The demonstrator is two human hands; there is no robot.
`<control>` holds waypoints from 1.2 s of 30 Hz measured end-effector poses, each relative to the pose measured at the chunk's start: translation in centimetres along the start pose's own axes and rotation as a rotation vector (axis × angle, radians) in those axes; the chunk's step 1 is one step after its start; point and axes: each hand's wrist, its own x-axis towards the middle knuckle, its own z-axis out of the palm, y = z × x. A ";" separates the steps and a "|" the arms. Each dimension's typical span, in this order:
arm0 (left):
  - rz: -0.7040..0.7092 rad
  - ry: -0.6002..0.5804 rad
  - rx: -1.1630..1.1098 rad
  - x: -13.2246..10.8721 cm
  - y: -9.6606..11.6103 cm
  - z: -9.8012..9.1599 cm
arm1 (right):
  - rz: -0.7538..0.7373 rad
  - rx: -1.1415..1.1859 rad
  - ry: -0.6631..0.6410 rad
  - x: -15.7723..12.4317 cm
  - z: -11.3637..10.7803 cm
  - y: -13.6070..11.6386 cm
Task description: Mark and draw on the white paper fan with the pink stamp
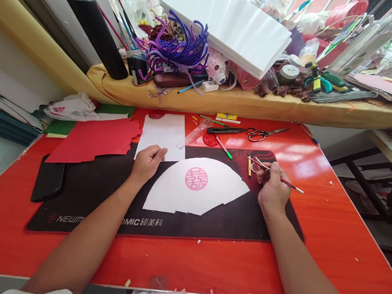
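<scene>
A white fan-shaped paper (168,191) lies on the black desk mat (95,182), with a round red double-happiness pattern (196,178) on it. My left hand (149,163) is curled closed at the lower edge of a white sheet (162,133), left of the fan shape; nothing shows in its fingers. To the right of the fan shape, my right hand (274,184) is closed around a compass with a red-and-black pencil (291,184), whose joint is partly hidden by the fingers. A short yellow pen (249,168) lies just left of that hand.
Behind lie a box cutter (225,130), scissors (267,133), a clear ruler (196,133), a green-and-pink marker (224,148) and a red paper cutout (210,140). Red paper (93,139) and a phone (48,178) are on the left. A cluttered ledge (191,102) borders the desk.
</scene>
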 end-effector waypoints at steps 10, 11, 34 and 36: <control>0.008 0.012 0.019 0.0 0.1 0.0 | 0.007 -0.003 -0.014 0.0 -0.2 0.3; 0.008 0.013 0.020 0.0 0.1 0.0 | 0.007 -0.004 -0.013 0.0 -0.2 0.3; -0.031 -0.454 0.160 -1.6 1.8 -5.8 | -0.015 -0.010 0.000 0.2 -0.2 0.2; -0.027 -0.470 0.185 -2.1 1.6 -5.1 | -0.010 -0.004 0.006 0.2 -0.2 0.2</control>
